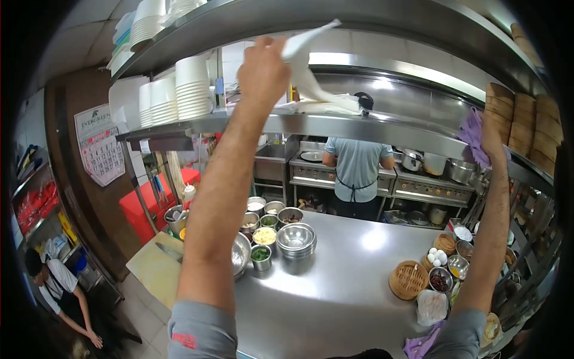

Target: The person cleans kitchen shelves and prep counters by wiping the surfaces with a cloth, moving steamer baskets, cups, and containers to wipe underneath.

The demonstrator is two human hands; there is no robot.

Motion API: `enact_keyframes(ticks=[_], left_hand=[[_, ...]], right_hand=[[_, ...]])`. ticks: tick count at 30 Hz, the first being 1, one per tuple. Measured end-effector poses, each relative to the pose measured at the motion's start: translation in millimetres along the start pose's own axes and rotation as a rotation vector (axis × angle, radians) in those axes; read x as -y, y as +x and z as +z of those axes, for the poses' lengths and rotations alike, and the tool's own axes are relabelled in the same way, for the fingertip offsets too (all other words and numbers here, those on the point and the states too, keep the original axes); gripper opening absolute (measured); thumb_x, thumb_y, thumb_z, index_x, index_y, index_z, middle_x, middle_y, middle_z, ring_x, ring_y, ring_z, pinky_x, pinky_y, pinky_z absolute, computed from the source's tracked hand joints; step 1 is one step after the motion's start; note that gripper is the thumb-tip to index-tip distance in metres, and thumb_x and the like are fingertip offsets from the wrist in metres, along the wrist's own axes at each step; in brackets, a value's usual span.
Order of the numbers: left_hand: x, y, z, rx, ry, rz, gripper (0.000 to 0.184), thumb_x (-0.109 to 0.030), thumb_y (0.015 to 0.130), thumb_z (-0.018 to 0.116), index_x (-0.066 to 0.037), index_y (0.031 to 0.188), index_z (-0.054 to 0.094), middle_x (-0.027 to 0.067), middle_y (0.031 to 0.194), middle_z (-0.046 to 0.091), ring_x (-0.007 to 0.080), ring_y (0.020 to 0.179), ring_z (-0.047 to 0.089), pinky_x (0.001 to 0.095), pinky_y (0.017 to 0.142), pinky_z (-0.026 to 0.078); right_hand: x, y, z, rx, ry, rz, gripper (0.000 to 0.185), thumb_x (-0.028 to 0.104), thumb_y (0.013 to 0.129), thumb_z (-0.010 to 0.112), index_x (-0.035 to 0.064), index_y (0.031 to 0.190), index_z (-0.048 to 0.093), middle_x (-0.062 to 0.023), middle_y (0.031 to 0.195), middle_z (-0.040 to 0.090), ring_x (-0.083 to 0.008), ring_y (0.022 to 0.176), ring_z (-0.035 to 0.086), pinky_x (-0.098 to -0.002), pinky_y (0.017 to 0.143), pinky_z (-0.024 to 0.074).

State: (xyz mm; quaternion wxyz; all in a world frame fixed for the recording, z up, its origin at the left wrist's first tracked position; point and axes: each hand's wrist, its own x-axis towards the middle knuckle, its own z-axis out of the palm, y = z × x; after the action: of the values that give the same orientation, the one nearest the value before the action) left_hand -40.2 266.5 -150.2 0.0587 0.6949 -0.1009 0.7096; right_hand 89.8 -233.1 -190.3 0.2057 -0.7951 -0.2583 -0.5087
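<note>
My left hand [263,70] is raised to the overhead steel shelf, its fingers closed on a white sheet [308,69] that hangs down toward more white sheets [335,105] lying on the shelf. At the right, my right hand [491,134] holds a purple cloth [473,136] against the front edge of the lower shelf [412,130]. Stacked bamboo steamers [524,122] stand just beside it. Stacks of white containers [191,88] are on the shelf left of my left hand.
Below is a steel counter [353,287] with metal bowls [296,238], a bamboo steamer [409,280], eggs [437,257], and a cutting board [156,269] with a knife [169,251]. One person [357,167] stands at the stoves; another [57,293] is at the lower left.
</note>
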Motion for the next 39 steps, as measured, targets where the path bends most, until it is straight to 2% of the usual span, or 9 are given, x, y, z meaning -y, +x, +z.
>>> enact_keyframes(ticks=[4,9,14,16,20,25,29,33,39], left_hand=[[-29,18,61,1.145,0.085,-0.211,0.081,-0.074,0.076,0.041,-0.008,0.121,0.057,0.0216,0.131,0.045,0.0356,0.124,0.041,0.0461,0.097,0.038],[-28,-1,71,1.15,-0.213,-0.274,0.102,-0.081,0.065,0.048,-0.008,0.136,0.038,0.0233,0.128,0.047,0.0351,0.12,0.044,0.0523,0.098,0.033],[-21,-4,74,1.164,-0.164,-0.318,0.101,-0.081,0.062,0.052,-0.009,0.132,0.044,0.0214,0.124,0.051,0.035,0.117,0.047,0.051,0.097,0.034],[-21,-5,74,1.174,-0.233,-0.298,0.098,-0.082,0.059,0.052,-0.016,0.131,0.047,0.0188,0.128,0.05,0.0341,0.118,0.047,0.0486,0.095,0.037],[-36,-8,59,1.098,-0.198,-0.336,0.094,-0.081,0.06,0.053,-0.017,0.129,0.05,0.0166,0.124,0.054,0.0318,0.115,0.05,0.0435,0.095,0.038],[-30,-16,55,1.008,-0.219,-0.382,0.092,-0.08,0.061,0.053,-0.008,0.12,0.058,0.0202,0.114,0.059,0.0304,0.104,0.058,0.0401,0.091,0.042],[-28,-14,56,0.99,-0.253,-0.337,0.091,-0.078,0.058,0.058,-0.006,0.114,0.061,0.0189,0.109,0.062,0.0311,0.104,0.058,0.0384,0.086,0.043],[-28,-13,50,1.034,-0.2,-0.388,0.094,-0.078,0.056,0.058,-0.004,0.114,0.061,0.0195,0.109,0.062,0.0316,0.103,0.058,0.0383,0.088,0.043],[-43,-14,70,1.05,-0.312,-0.259,0.089,-0.076,0.06,0.058,-0.002,0.108,0.063,0.0208,0.108,0.061,0.0321,0.102,0.058,0.0393,0.087,0.043]], right_hand=[[48,-8,-10,0.088,0.21,0.046,0.014,0.009,0.08,0.059,-0.0019,0.088,0.058,-0.0059,0.076,0.061,-0.0116,0.073,0.052,-0.0294,0.069,0.0441],[50,-10,-13,0.148,0.192,0.048,0.012,0.008,0.079,0.06,-0.0019,0.085,0.058,-0.0036,0.074,0.059,-0.01,0.072,0.051,-0.0284,0.067,0.0438],[43,7,-11,0.246,0.295,0.006,0.012,-0.001,0.076,0.053,-0.0012,0.085,0.059,-0.0053,0.075,0.061,-0.0125,0.072,0.053,-0.0294,0.069,0.0447],[38,36,2,0.399,0.161,-0.194,0.044,-0.006,0.067,0.05,0.0013,0.11,0.06,-0.0151,0.099,0.065,-0.0226,0.094,0.059,-0.0303,0.087,0.0443],[144,68,31,0.649,0.154,-0.144,0.055,-0.006,0.063,0.043,0.0098,0.112,0.062,-0.0182,0.115,0.06,-0.0287,0.106,0.056,-0.0332,0.091,0.0429],[194,99,100,0.798,-0.017,-0.256,0.05,0.003,0.07,0.048,0.0197,0.115,0.062,-0.0137,0.116,0.06,-0.0275,0.103,0.058,-0.0376,0.088,0.0444],[206,113,142,0.839,-0.086,-0.076,0.042,0.011,0.073,0.051,0.0121,0.113,0.063,-0.0155,0.113,0.061,-0.0264,0.102,0.059,-0.0379,0.086,0.0455],[210,103,123,0.813,-0.221,-0.164,0.035,0.013,0.073,0.049,0.0003,0.103,0.064,-0.0173,0.104,0.064,-0.0265,0.091,0.063,-0.0382,0.076,0.0476],[170,83,78,0.764,-0.281,-0.355,0.032,0.009,0.068,0.049,0.0064,0.095,0.067,-0.0199,0.088,0.065,-0.0341,0.079,0.062,-0.0406,0.074,0.0479]])
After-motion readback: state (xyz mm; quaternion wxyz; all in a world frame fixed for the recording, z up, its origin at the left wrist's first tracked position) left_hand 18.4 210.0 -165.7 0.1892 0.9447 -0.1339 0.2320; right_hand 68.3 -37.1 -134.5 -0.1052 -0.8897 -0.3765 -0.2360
